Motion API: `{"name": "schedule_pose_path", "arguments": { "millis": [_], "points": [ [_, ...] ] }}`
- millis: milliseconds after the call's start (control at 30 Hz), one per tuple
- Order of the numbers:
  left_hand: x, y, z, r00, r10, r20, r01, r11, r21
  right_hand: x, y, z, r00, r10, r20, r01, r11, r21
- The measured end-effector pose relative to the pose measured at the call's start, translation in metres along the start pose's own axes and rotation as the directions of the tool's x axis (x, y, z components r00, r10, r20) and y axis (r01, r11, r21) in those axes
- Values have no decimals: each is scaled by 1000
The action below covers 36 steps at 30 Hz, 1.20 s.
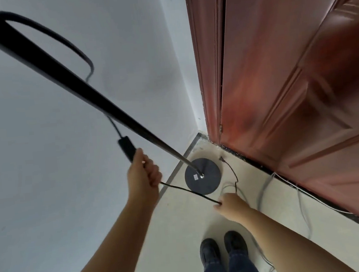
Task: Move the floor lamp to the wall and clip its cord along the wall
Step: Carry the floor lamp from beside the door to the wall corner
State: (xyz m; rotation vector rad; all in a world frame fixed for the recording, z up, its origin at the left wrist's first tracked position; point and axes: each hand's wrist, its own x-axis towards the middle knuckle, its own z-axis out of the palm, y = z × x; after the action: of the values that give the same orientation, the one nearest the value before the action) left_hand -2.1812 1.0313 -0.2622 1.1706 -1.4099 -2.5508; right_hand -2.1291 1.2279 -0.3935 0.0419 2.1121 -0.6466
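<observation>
The floor lamp stands in the corner, its black pole (pixel 77 84) rising from a round dark base (pixel 209 180) on the floor beside the white wall (pixel 46 170). A thin black cord (pixel 188 191) hangs from the pole, passes a black inline switch box (pixel 127 148), and runs taut between both hands. My left hand (pixel 144 175) is closed on the cord just below the switch box, against the wall. My right hand (pixel 231 205) pinches the cord lower down, near the base. Past it, the cord's end with a small plug (pixel 221 159) lies on the floor.
A reddish-brown door (pixel 300 80) fills the right side, with a dark threshold strip below it. Thin grey and white cables (pixel 265 191) trail over the pale floor near the door. My two dark shoes (pixel 223 250) stand at the bottom centre.
</observation>
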Motion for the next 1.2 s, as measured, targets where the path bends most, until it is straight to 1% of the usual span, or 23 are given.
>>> {"name": "schedule_pose_path", "arguments": {
  "millis": [67,133,167,200,233,267,300,367,433,500,533,567,600,667,700,767,833,900,1033,1200],
  "points": [
    [6,31,-4,990,133,-55,-134,991,0,5,35,-9,983,146,-115,-150,988,-23],
    [8,48,-12,968,241,-66,-239,970,46,9,63,-24,936,289,-200,-287,957,39],
    [6,50,-13,956,291,-47,-285,952,112,12,70,-33,908,346,-236,-332,938,98],
    [2,47,-14,942,336,-9,-327,921,213,17,72,-41,887,376,-267,-342,925,165],
    [-2,40,-13,929,368,46,-362,873,326,22,66,-47,882,369,-293,-309,922,233],
    [-6,33,-9,917,383,109,-392,819,419,27,53,-51,891,314,-327,-224,932,286],
    [-9,26,-5,908,383,168,-415,777,473,29,34,-54,909,229,-349,-110,938,329],
    [-10,20,4,894,359,268,-447,749,489,34,-11,-54,938,19,-345,130,907,401],
    [-8,22,12,878,316,360,-464,747,476,37,-54,-50,922,-175,-346,312,865,393],
    [-8,28,18,843,262,470,-486,746,456,45,-84,-45,898,-303,-319,403,858,320],
    [-7,30,21,823,223,523,-489,745,453,50,-94,-44,898,-330,-292,413,861,297],
    [-6,31,24,806,182,564,-486,746,455,55,-102,-44,903,-332,-272,407,865,294],
    [-7,32,27,804,152,575,-478,741,472,60,-109,-45,916,-308,-259,381,871,311],
    [-6,30,36,843,164,513,-457,723,519,68,-117,-47,941,-251,-228,315,896,313],
    [-5,29,40,866,194,461,-445,720,533,72,-118,-47,947,-236,-216,293,911,289],
    [-7,26,48,890,255,379,-433,737,519,74,-121,-45,949,-228,-217,280,925,255],
    [-9,24,52,899,292,326,-423,771,476,71,-121,-42,945,-234,-228,285,931,226],
    [-13,23,50,912,298,281,-399,803,443,63,-123,-39,946,-244,-211,287,936,202],
    [-41,28,29,926,289,242,-371,806,461,41,-126,-24,954,-263,-147,289,936,202],
    [-96,45,-4,939,313,141,-343,836,428,-9,-140,-2,942,-333,-46,335,940,60]
  ]
}}
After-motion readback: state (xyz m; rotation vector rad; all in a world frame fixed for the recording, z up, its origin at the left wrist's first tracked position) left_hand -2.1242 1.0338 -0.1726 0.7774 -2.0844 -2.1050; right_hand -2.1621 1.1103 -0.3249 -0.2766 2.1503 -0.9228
